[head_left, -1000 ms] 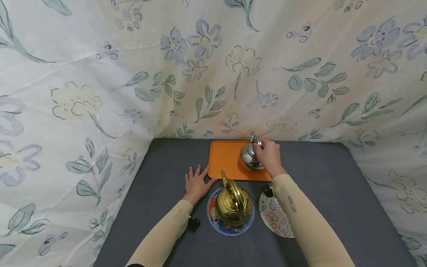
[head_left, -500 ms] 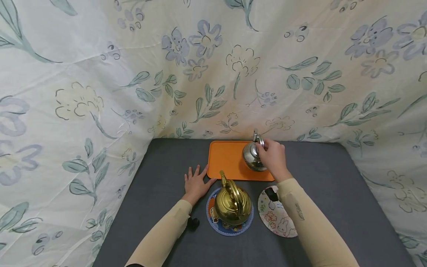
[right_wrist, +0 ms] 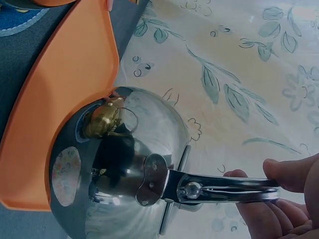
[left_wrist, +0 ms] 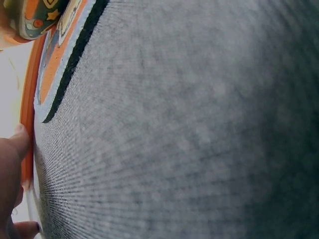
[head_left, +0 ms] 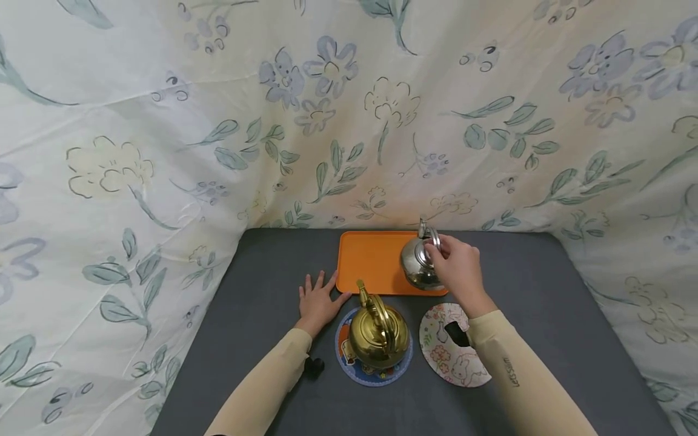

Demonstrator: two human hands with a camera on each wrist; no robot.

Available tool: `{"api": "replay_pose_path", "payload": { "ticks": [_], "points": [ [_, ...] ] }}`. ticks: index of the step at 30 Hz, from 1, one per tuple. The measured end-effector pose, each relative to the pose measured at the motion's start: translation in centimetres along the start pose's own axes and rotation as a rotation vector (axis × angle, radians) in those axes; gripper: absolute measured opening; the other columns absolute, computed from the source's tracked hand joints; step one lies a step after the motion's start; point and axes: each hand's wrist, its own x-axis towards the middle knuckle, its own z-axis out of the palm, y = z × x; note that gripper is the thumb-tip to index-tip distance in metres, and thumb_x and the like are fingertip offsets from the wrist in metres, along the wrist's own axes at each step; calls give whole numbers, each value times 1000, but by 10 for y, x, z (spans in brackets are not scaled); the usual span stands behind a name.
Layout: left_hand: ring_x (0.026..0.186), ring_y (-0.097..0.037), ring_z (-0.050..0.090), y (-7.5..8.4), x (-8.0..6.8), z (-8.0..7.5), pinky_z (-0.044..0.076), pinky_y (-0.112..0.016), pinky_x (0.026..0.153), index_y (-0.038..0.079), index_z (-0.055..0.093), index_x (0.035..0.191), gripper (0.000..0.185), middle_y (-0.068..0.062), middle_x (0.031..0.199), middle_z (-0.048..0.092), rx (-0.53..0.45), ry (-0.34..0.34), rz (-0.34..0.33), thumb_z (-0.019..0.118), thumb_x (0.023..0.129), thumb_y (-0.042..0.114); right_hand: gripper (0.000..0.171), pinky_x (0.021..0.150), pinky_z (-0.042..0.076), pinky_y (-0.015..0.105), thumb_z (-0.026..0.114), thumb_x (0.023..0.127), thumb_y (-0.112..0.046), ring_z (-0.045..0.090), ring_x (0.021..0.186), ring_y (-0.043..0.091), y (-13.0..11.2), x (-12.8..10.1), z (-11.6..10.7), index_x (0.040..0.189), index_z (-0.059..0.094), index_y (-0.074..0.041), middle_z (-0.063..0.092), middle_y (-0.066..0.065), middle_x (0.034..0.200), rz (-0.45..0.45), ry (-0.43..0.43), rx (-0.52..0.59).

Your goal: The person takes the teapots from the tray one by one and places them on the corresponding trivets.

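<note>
My right hand [head_left: 460,269] grips the top handle of a silver kettle [head_left: 418,266] at the right part of an orange tray [head_left: 362,260]. In the right wrist view, thumb and fingers hold the handle [right_wrist: 229,191], with the shiny kettle body [right_wrist: 124,189] in front of the tray [right_wrist: 75,74]. Whether the kettle's base touches the tray is hidden. My left hand [head_left: 316,306] lies with fingers spread by the tray's left front corner; in the left wrist view, a fingertip touches the tray's edge [left_wrist: 28,149].
A gold kettle [head_left: 378,339] stands on a round blue patterned mat [head_left: 351,370] in front of the tray. To its right lies a round pink floral mat [head_left: 438,348], partly under the right wrist's camera. Floral cloth [head_left: 327,121] hangs behind the grey table [head_left: 272,260].
My right hand has moved the silver kettle to the right and slightly nearer along the tray. The left hand and the gold kettle have stayed in place.
</note>
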Motion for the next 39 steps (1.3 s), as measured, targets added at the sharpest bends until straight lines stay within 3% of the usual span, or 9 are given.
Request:
{"api": "replay_pose_path", "payload": {
  "ticks": [2,8,12,22,39],
  "points": [
    [154,-45,11,0,-1,0,15,-65,121,39,31,159,78,-9,167,27,0,-3,-5,50,92,74,26,47,41,29,71,97,-18,68,61,26,1,-3,-3,113,75,2,78,15,86,-7,6,2],
    [154,-46,11,-1,0,0,15,-65,121,38,31,159,79,-9,167,26,0,1,1,49,92,75,26,60,59,47,72,95,-16,74,73,32,2,-13,-12,112,74,4,78,18,91,-23,13,-4],
    [154,-46,12,-1,1,-2,15,-66,121,38,32,159,78,-9,166,28,-9,10,9,51,92,74,29,67,60,51,71,96,-16,75,82,36,2,-22,-19,115,73,6,76,22,98,-3,-4,3],
    [154,-46,12,0,2,2,15,-66,121,38,32,159,78,-9,166,27,-1,1,12,49,92,75,31,73,60,51,71,96,-15,75,89,37,1,-45,-27,118,71,7,75,24,103,42,-28,25],
    [154,-46,12,1,3,-3,17,-65,120,38,30,159,80,-9,167,26,21,-21,5,46,91,77,31,67,59,45,78,89,-9,76,83,35,-1,-77,-44,114,72,8,75,26,98,55,-4,18]
  ]
}}
